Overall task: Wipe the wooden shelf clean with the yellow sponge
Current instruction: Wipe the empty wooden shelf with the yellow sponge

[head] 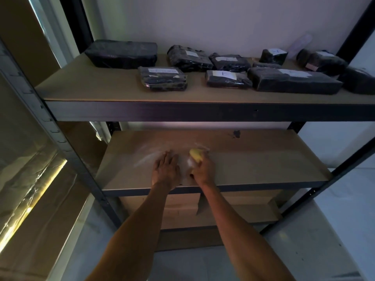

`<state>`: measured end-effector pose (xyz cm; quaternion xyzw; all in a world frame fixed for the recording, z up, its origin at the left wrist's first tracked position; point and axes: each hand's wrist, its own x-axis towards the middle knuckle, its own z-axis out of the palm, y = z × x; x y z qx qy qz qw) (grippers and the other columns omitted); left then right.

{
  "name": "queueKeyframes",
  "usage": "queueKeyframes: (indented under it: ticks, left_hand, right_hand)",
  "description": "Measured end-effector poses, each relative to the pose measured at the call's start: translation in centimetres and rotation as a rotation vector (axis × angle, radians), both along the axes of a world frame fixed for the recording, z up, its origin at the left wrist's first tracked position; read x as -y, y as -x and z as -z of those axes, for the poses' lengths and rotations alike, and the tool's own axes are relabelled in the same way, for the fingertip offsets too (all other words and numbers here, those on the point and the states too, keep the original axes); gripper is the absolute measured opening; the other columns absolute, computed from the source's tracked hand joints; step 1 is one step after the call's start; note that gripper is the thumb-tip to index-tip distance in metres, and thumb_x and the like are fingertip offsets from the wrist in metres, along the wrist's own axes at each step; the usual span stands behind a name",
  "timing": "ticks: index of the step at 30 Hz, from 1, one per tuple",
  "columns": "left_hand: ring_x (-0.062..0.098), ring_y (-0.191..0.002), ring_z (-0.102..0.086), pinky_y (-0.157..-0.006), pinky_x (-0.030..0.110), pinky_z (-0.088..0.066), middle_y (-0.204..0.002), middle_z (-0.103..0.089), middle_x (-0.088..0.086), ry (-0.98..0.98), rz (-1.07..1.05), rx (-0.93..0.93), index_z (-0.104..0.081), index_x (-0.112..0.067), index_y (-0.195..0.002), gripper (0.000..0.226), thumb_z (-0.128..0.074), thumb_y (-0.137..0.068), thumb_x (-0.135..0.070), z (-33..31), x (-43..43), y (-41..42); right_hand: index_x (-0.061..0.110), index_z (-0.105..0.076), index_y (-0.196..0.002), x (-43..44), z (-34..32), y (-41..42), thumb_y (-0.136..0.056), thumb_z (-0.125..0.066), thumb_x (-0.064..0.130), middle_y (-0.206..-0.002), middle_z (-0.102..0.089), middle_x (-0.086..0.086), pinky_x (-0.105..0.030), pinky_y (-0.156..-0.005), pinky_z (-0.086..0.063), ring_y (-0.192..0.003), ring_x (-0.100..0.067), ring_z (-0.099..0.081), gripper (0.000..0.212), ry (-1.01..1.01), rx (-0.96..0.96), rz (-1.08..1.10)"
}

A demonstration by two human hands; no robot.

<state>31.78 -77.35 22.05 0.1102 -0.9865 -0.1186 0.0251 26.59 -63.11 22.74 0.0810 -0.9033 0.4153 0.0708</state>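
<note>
Dim metal racking (67, 138) fills the room; on its wooden shelf (253, 159) the right hand (203, 169) clenches the yellow sponge (195, 155), left hand (165, 169) flat with fingers spread at its nine o'clock. Black wrapped parcels (294, 80) sit at twelve.

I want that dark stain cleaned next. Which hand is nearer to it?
Right. The right hand with the yellow sponge is below-left of the dark stain; the left hand lies flat farther left.
</note>
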Motion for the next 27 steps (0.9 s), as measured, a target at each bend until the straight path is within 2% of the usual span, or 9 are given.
queueKeyframes:
  ticks: [2,3,5,7,13,16,20,25,27]
  left_hand:
    - [0.017,-0.154,-0.006,-0.124,0.039,-0.01,-0.167,-0.011,-0.001,-0.009,-0.006,-0.001,-0.021,-0.027,-0.158,0.056,-0.026,-0.103,-0.038,-0.2,0.0,0.0]
    - [0.017,-0.154,-0.007,-0.124,0.039,-0.01,-0.167,-0.011,-0.001,-0.01,-0.01,0.0,-0.021,-0.028,-0.158,0.056,-0.026,-0.103,-0.038,-0.2,0.0,0.0]
    - [0.017,-0.154,-0.007,-0.124,0.039,-0.009,-0.167,-0.012,-0.001,-0.009,-0.013,0.001,-0.021,-0.028,-0.158,0.055,-0.026,-0.103,-0.037,-0.2,0.0,0.1]
    - [0.017,-0.154,-0.008,-0.123,0.038,-0.009,-0.167,-0.013,-0.002,0.004,-0.017,-0.009,-0.021,-0.028,-0.157,0.055,-0.027,-0.103,-0.037,-0.1,-0.1,0.2]
    - [0.017,-0.154,-0.007,-0.124,0.039,-0.009,-0.167,-0.013,-0.002,0.003,-0.009,-0.02,-0.022,-0.028,-0.157,0.055,-0.025,-0.103,-0.037,-0.1,-0.1,0.2]
    - [0.017,-0.154,-0.007,-0.124,0.038,-0.01,-0.167,-0.013,-0.003,-0.005,-0.012,-0.029,-0.023,-0.028,-0.157,0.055,-0.027,-0.103,-0.037,-0.1,0.0,0.2]
    - [0.017,-0.154,-0.007,-0.125,0.039,-0.009,-0.167,-0.011,-0.003,0.016,-0.017,-0.025,-0.021,-0.028,-0.158,0.055,-0.025,-0.103,-0.039,0.0,-0.2,0.2]
    - [0.017,-0.154,-0.008,-0.125,0.039,-0.009,-0.167,-0.013,-0.003,0.013,-0.019,-0.036,-0.022,-0.028,-0.157,0.055,-0.027,-0.103,-0.038,0.0,-0.1,0.4]
    - [0.017,-0.154,-0.009,-0.125,0.039,-0.01,-0.167,-0.015,-0.002,0.01,-0.018,-0.042,-0.023,-0.028,-0.157,0.055,-0.027,-0.103,-0.037,0.1,-0.1,0.4]
  right_hand:
    - [0.02,-0.057,-0.119,-2.4,-0.6,2.5,-0.092,-0.056,0.033,-0.102,-0.062,-0.002,-0.035,-0.077,-0.054,-0.084,-0.017,-0.06,0.03,0.059,-0.038,0.09]
    - [0.018,-0.055,-0.121,-3.9,-0.7,4.1,-0.093,-0.054,0.034,-0.107,-0.06,-0.005,-0.04,-0.082,-0.054,-0.09,-0.021,-0.06,0.033,0.036,-0.03,0.137]
    - [0.006,-0.05,-0.129,-5.8,-0.3,6.5,-0.084,-0.061,0.013,-0.125,-0.055,-0.018,-0.048,-0.096,-0.048,-0.112,-0.035,-0.055,0.047,-0.146,0.029,0.153]
    - [0.0,-0.05,-0.129,-5.5,0.2,7.2,-0.08,-0.058,0.004,-0.13,-0.053,-0.024,-0.046,-0.099,-0.046,-0.118,-0.041,-0.051,0.05,-0.228,0.058,0.132]
    - [0.007,-0.052,-0.134,-0.6,-0.3,3.0,-0.092,-0.054,0.012,-0.136,-0.053,-0.018,-0.039,-0.105,-0.04,-0.123,-0.035,-0.05,0.042,-0.19,-0.056,-0.305]
    - [0.012,-0.049,-0.137,-2.9,-0.2,5.2,-0.083,-0.057,0.0,-0.135,-0.053,-0.016,-0.04,-0.104,-0.044,-0.121,-0.035,-0.052,0.056,-0.129,-0.101,-0.173]
    - [0.006,-0.041,-0.142,-5.7,0.2,9.3,-0.082,-0.052,-0.002,-0.143,-0.044,-0.022,-0.047,-0.109,-0.038,-0.13,-0.041,-0.043,0.061,-0.268,-0.007,-0.033]
    - [0.013,-0.052,-0.136,-1.8,0.7,4.8,-0.09,-0.057,0.012,-0.14,-0.049,-0.016,-0.036,-0.106,-0.039,-0.126,-0.033,-0.048,0.046,-0.213,-0.072,-0.358]
    - [0.012,-0.049,-0.138,-1.8,0.8,4.5,-0.091,-0.054,0.007,-0.141,-0.048,-0.014,-0.033,-0.107,-0.038,-0.127,-0.03,-0.048,0.048,-0.179,-0.083,-0.408]
